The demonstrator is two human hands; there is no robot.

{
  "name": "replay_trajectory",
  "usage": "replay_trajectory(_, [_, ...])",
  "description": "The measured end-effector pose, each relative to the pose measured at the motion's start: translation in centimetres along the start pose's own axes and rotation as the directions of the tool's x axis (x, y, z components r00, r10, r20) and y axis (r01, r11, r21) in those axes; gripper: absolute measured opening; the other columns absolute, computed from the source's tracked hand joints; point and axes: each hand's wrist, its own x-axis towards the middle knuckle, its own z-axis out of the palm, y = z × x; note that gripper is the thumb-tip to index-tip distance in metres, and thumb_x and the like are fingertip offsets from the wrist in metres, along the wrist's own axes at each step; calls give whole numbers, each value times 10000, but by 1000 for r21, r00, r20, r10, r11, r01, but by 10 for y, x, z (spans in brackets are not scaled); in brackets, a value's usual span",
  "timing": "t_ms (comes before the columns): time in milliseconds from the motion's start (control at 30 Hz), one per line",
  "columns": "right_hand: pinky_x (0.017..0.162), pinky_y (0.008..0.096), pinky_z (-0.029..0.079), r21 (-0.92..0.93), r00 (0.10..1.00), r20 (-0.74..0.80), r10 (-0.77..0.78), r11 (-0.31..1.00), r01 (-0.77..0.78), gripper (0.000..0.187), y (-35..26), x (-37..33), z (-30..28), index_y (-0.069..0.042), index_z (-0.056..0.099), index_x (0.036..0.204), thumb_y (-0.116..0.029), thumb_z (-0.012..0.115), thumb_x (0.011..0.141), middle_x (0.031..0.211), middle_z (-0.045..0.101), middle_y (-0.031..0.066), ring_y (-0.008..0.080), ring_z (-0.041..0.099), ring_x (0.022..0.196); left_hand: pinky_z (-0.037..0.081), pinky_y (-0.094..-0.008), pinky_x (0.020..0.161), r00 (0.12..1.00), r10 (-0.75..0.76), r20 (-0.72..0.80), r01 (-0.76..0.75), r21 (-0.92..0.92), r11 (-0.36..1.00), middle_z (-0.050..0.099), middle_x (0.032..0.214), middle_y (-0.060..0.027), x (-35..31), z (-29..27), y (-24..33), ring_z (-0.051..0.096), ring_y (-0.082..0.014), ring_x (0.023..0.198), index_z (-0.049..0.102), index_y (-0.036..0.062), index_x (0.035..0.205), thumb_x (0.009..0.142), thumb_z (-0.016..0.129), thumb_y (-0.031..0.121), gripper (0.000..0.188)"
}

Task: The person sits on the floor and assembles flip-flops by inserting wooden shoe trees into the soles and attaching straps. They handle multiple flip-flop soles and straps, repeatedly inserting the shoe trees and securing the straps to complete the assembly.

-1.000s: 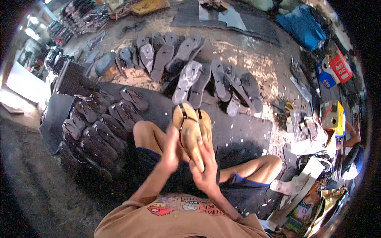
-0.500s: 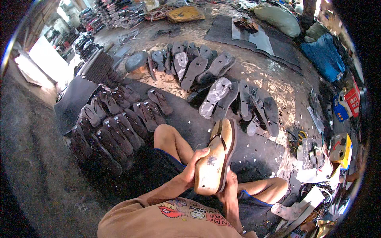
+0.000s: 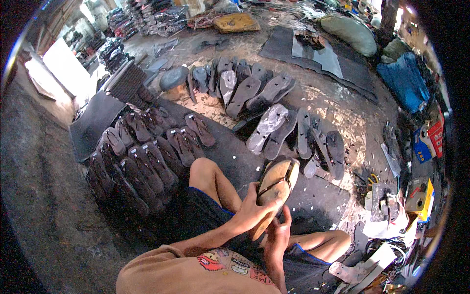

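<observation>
Above my lap I hold a wooden shoe last (image 3: pixel 280 170) fitted with a dark flip-flop, whose strap (image 3: pixel 285 182) crosses the last. My left hand (image 3: pixel 254 208) is closed around its middle from the left, fingers on the near side. Lower down, my right hand (image 3: pixel 278 236) is closed against the flip-flop's sole on the right, fingertips partly hidden behind it. The last is tilted, toe end up and away from me. Beyond it, a pair of grey soles (image 3: pixel 280 132) leans on the ground, one with a whitish coated face.
Rows of finished dark flip-flops (image 3: pixel 142 166) lie to my left. More soles (image 3: pixel 243 93) stand in an arc ahead, beside a round dark stone (image 3: pixel 174 78). On the right are a yellow box (image 3: pixel 420 198), a blue sack (image 3: pixel 404 81) and scraps. Black sheets (image 3: pixel 338 61) lie farther off.
The last with its flip-flop has turned and tilted, so its sole side has swung to the left. My left hand has moved across its middle, and my right hand now shows more.
</observation>
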Motion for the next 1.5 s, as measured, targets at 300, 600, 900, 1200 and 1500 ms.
replay_trajectory(300, [952,412,578,49,947,138,290,953,-299,971,-57,-10,-7,2,341,1587,-187,825,766,1382,607,148,282,657,1180,479,-347,865,879,416,232,-470,279,837,560,994,-150,-11,-21,-18,596,-254,966,575,-3,1162,1165,478,275,294])
replay_trajectory(600, [1020,586,538,633,902,176,394,657,-410,966,-81,-34,-1,24,407,1565,-413,743,772,1437,582,271,452,634,1188,450,-273,789,792,223,568,-114,-220,969,543,1019,21,-25,-40,10,504,-81,902,587,39,1236,1135,551,218,209])
replay_trajectory(900, [1158,505,489,-133,993,10,113,985,-111,1032,-97,-14,30,8,269,1632,-251,798,785,1520,507,195,362,553,1384,507,-376,805,748,549,373,-609,55,791,626,1018,-137,0,-19,-1,617,-265,891,612,-57,1194,1115,538,238,315])
replay_trajectory(1200, [1279,528,285,-687,949,243,-199,656,313,1313,-52,36,29,-39,-170,1682,-1,825,827,1684,199,280,410,263,1580,383,-354,1218,918,-15,397,145,-298,944,518,1584,-124,22,-24,-49,504,-217,1444,370,2,1615,1100,494,376,648])
replay_trajectory(1500, [1260,463,262,-449,958,231,167,892,-47,1082,-22,-9,11,-144,33,1700,82,658,846,1544,397,181,315,377,1489,462,-394,1144,873,469,-133,-379,419,825,656,1420,-167,83,-131,-54,623,-270,1311,586,-61,1431,1084,428,52,398])
